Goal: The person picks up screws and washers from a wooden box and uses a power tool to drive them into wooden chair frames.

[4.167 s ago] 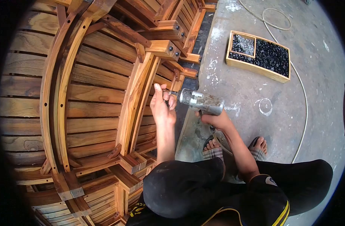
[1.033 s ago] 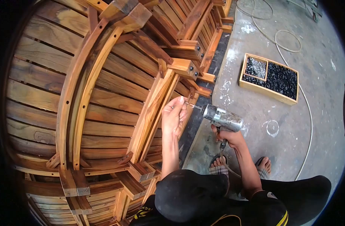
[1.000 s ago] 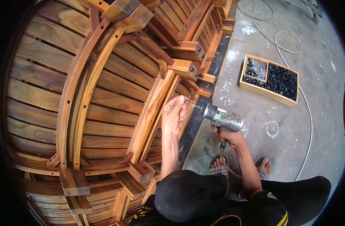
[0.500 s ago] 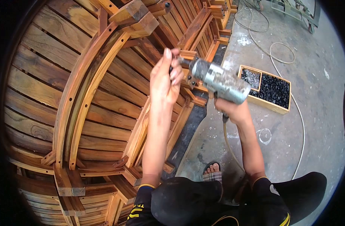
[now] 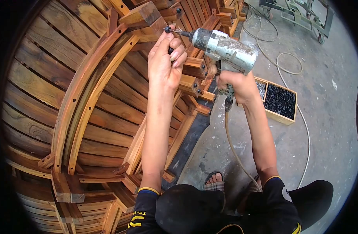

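My left hand (image 5: 166, 58) is raised at the upper middle, its fingers closed on small black caps; one black cap (image 5: 167, 29) shows at the fingertips and another is tucked under the curled fingers. A worn silver impact driver (image 5: 229, 50) is gripped by its handle in my right hand (image 5: 238, 84). The driver points left, and its tip is close to my left fingertips, with thin screws by it. Behind my left hand stands a slatted wooden frame (image 5: 94, 97) with curved rails and thick end blocks (image 5: 146, 17).
An air hose (image 5: 230, 142) hangs from the driver. A wooden box (image 5: 280, 102) holds black caps and small metal screws on the grey floor. A wheeled metal cart (image 5: 300, 15) stands at the upper right, near a looped hose (image 5: 302, 64).
Both hands and the driver have moved upward, the driver now more level. The black cap at my left fingertips now shows clearly. The view has shifted slightly.
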### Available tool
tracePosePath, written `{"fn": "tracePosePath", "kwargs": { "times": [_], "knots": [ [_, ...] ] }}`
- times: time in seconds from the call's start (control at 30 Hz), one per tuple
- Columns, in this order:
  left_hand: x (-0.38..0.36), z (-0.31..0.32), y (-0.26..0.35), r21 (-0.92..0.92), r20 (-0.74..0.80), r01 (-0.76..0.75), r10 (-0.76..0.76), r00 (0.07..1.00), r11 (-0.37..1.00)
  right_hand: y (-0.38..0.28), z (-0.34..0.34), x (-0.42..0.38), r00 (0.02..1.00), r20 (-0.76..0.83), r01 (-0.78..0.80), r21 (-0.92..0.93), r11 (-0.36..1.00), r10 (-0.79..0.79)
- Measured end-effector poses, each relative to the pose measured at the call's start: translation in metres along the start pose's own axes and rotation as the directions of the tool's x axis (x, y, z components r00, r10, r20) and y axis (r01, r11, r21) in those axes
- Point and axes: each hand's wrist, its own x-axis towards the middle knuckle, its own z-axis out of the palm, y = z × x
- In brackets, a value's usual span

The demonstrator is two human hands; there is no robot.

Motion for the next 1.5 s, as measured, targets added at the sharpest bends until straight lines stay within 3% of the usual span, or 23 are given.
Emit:
{"fn": "tracePosePath", "kwargs": {
  "times": [0.43, 0.53, 1.17, 1.5],
  "knots": [
    [0.0, 0.003, 0.002, 0.035, -0.043, 0.008, -0.006, 0.999, 0.999, -0.008, 0.0, 0.005, 1.0, 0.008, -0.009, -0.04, 0.999, 0.01],
    [0.002, -0.002, 0.002, -0.021, 0.014, -0.001, 0.001, 1.0, 1.0, -0.008, -0.001, 0.006, 1.0, 0.021, -0.015, -0.065, 0.998, 0.017],
    [0.004, -0.003, 0.004, -0.041, 0.014, 0.039, -0.038, 0.999, 0.998, -0.013, 0.0, 0.006, 1.0, 0.016, -0.021, -0.072, 0.997, 0.022],
    [0.001, 0.005, 0.003, 0.002, -0.045, 0.035, -0.035, 0.998, 0.999, -0.015, 0.002, 0.006, 1.0, -0.015, -0.022, -0.101, 0.995, 0.021]
  ]
}}
